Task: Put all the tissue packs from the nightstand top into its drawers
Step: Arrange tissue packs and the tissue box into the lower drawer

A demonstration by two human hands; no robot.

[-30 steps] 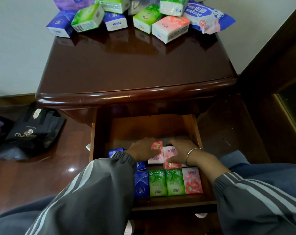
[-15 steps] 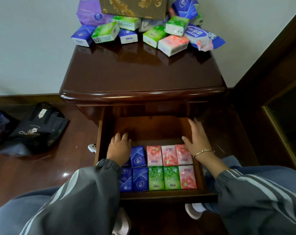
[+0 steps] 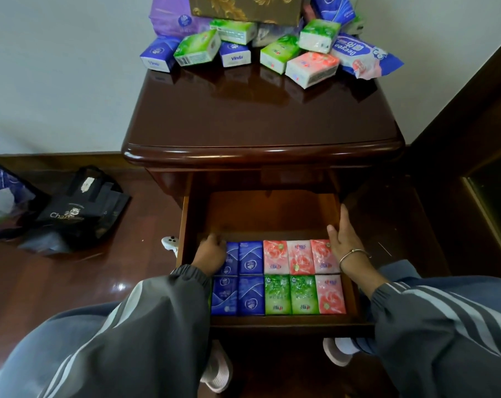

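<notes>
The drawer (image 3: 286,322) holds ten packs (image 3: 250,295): four blue, two green, four pink. The left hand (image 3: 210,252) rests on the back-left blue one, fingers bent, grip unclear. The right hand (image 3: 342,239) lies flat beside the pink. On the top (image 3: 258,122) sit at least ten loose packs (image 3: 312,67), likely light, squashy and slick, so pinch them across the sides.

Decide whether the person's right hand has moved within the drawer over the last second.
Yes. The right hand went from the middle pink packs to the drawer's right wall.
</notes>
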